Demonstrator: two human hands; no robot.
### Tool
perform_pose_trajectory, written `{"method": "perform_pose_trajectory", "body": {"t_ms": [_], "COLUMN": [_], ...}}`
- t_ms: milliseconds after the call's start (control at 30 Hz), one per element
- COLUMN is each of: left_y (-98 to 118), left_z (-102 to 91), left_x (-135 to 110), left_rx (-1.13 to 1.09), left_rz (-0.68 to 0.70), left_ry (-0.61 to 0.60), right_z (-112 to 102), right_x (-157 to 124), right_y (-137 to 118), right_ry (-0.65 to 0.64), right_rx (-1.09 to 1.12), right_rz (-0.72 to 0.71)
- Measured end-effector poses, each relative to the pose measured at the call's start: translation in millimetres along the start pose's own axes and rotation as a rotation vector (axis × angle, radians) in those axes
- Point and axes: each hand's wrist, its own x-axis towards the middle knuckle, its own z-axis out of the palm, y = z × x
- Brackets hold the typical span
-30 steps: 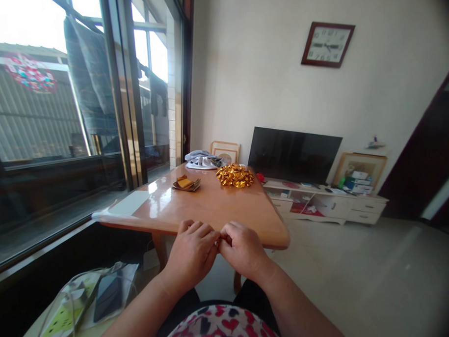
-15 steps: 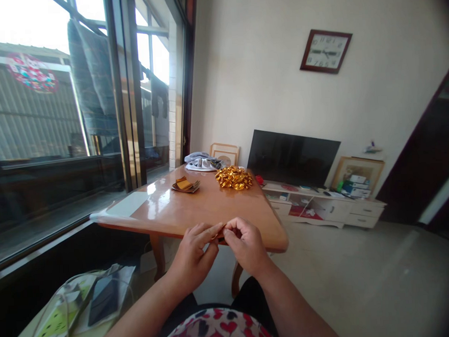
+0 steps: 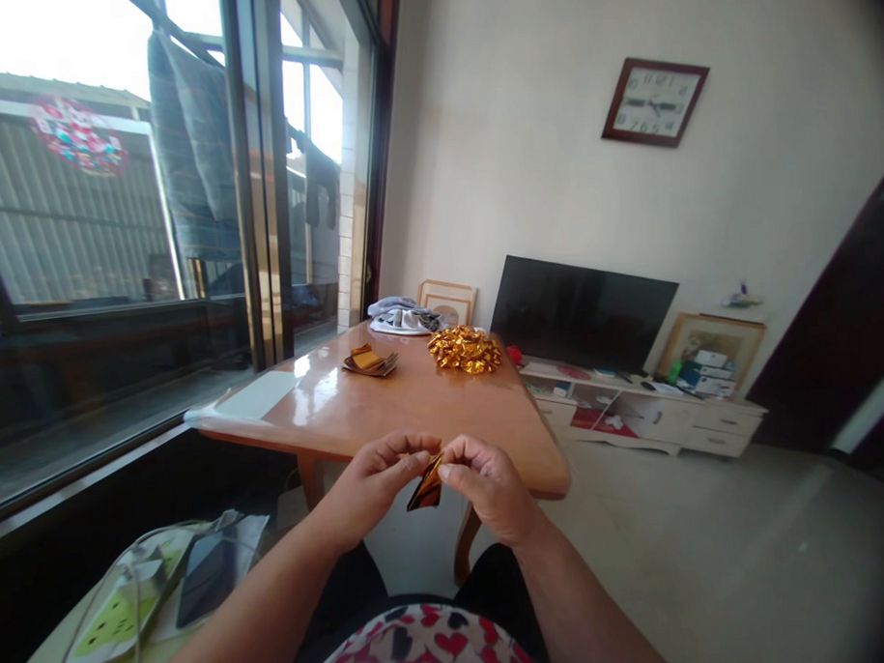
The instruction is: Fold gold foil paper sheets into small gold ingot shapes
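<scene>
Between my two hands is a small piece of shiny gold foil paper (image 3: 425, 489), partly folded, its lower part hanging below my fingers. My left hand (image 3: 379, 484) pinches its upper edge from the left. From the right, my right hand (image 3: 487, 480) pinches the same edge between thumb and fingers. Both hands are at the near edge of the wooden table (image 3: 387, 411). Farther back on the table lies a pile of folded gold foil pieces (image 3: 464, 350). To its left is a stack of flat gold and brown paper sheets (image 3: 369, 361).
Bundled cloth (image 3: 405, 316) lies at the table's far end, and a white sheet (image 3: 256, 396) at its left. A bench at lower left holds a power strip (image 3: 118, 614) with cables and a phone (image 3: 208, 577). A television (image 3: 582, 312) stands on a low cabinet (image 3: 655, 416).
The foil paper, mostly hidden by my fingers before, now hangs visibly below them. My left hand's fingers have drawn in to a pinch. The view has shifted slightly.
</scene>
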Motion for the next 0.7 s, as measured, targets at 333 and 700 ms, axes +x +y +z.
{"method": "perform_pose_trajectory", "body": {"t_ms": [333, 700], "left_y": [-2.2, -3.6], "left_z": [-3.7, -3.8], "left_x": [-1.4, -2.0], "left_rx": [-0.059, -0.064], "left_rz": [-0.047, -0.05], "left_ry": [-0.113, -0.146], "right_z": [-1.1, 0.6], "right_x": [-1.0, -1.7], "right_y": [2.1, -0.1], "right_ry": [-0.044, -0.005], "right_rx": [0.004, 0.015], "right_rz": [0.026, -0.004]}}
